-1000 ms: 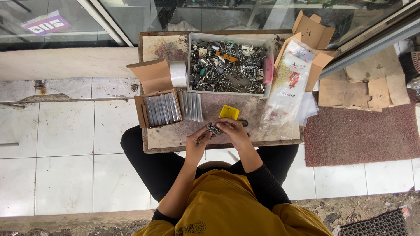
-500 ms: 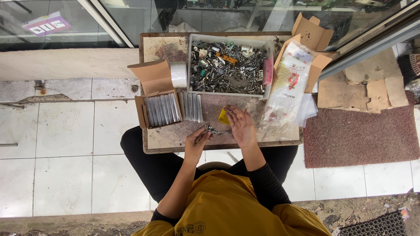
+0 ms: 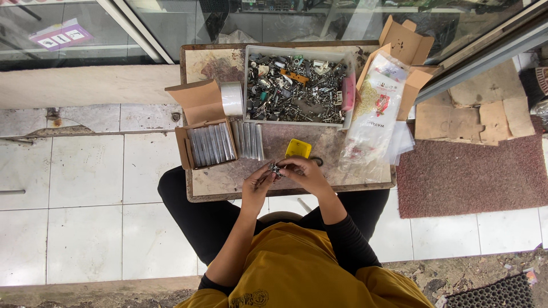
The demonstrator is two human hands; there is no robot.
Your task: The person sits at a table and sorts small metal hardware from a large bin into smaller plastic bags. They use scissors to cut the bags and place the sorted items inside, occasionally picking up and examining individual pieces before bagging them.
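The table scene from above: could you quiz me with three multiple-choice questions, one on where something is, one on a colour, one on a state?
1. Where does the tray of mixed metal parts sit on the table?
A. At the far side from the person
B. On the person's lap
C. On the red mat

2. What colour is the small container just beyond the hands?
A. Blue
B. Yellow
C. Black

3. How is the small cardboard box of clear tubes?
A. Taped shut
B. Crushed flat
C. Open, with its flap up

Answers:
1 A: the tray lies near the glass front, past the hands.
2 B: it shows bright yellow beside the right hand.
3 C: the flap stands back and the tubes show in a row, while the left hand and the right hand pinch a small metal piece between them.
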